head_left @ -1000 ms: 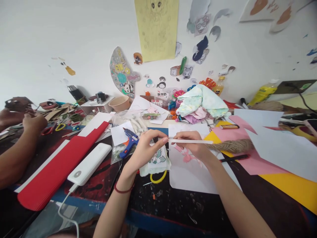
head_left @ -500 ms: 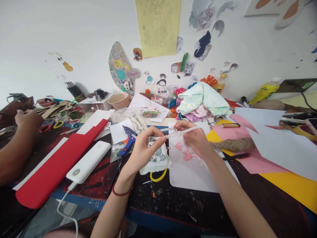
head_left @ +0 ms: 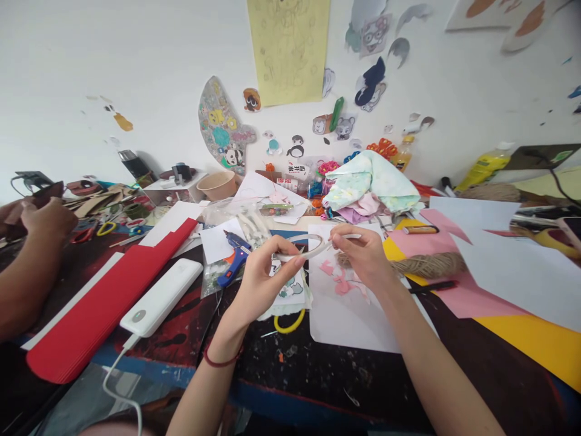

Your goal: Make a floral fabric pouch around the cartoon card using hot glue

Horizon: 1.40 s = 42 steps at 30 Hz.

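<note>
Both my hands hold one narrow white paper strip (head_left: 313, 248) above the table's middle. My left hand (head_left: 265, 275) pinches its left end between thumb and fingers. My right hand (head_left: 363, 254) pinches the right part, and the strip bows into a curve between them. Below the hands lies a white sheet (head_left: 345, 321) with pink cut-out pieces (head_left: 340, 281). A printed cartoon cut-out (head_left: 288, 287) rests over yellow-handled scissors (head_left: 290, 324) under my left hand. A blue glue gun (head_left: 233, 260) lies just left of my left hand.
A red card stack (head_left: 104, 303) and a white power bank (head_left: 161, 297) lie at the left. Twine (head_left: 426, 263), pink paper (head_left: 458, 290) and yellow paper (head_left: 535, 345) are at the right. Another person's forearm (head_left: 22, 272) works at the far left. Craft clutter lines the wall.
The strip was straight between my hands a second ago; now it is bent into a curve. My right hand has shifted slightly left and up.
</note>
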### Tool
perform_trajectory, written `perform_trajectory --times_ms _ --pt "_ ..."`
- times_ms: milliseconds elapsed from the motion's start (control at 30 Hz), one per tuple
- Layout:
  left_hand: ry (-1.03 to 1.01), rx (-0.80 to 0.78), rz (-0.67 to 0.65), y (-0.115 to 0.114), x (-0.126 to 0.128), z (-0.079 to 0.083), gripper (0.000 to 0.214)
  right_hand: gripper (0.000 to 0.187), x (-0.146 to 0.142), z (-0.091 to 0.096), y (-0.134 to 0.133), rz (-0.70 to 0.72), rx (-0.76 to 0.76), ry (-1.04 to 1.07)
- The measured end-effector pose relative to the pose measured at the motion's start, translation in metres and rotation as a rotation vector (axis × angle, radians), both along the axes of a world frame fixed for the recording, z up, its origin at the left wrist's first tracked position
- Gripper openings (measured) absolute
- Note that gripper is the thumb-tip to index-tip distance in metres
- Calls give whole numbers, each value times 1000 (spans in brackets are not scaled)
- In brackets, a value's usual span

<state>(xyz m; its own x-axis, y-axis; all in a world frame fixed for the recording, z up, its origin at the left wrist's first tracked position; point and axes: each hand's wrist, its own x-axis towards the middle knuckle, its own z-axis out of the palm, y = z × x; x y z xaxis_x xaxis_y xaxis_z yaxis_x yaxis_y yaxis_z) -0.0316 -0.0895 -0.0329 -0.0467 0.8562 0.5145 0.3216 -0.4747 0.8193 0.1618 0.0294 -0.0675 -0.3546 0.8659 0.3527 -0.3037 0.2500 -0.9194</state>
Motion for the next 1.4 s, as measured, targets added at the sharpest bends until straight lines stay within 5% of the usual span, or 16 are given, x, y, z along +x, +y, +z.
perform_trajectory --times_ms 500,833,1067,1200,1400 --pt "9 -30 11 3 1 -7 10 14 1 1 3 17 34 135" --pt "-82 -60 -70 -3 3 -2 10 21 -2 9 -5 -40 2 -21" --pt "-188 -96 -75 5 2 -14 17 24 -5 3 -1 -137 102 -105" --pt "-335 -40 -108 6 -3 -13 20 43 0 2 4 -156 0 -260" --pt "-299 -36 -117 7 -14 -3 19 46 5 8 -1 140 51 -100"
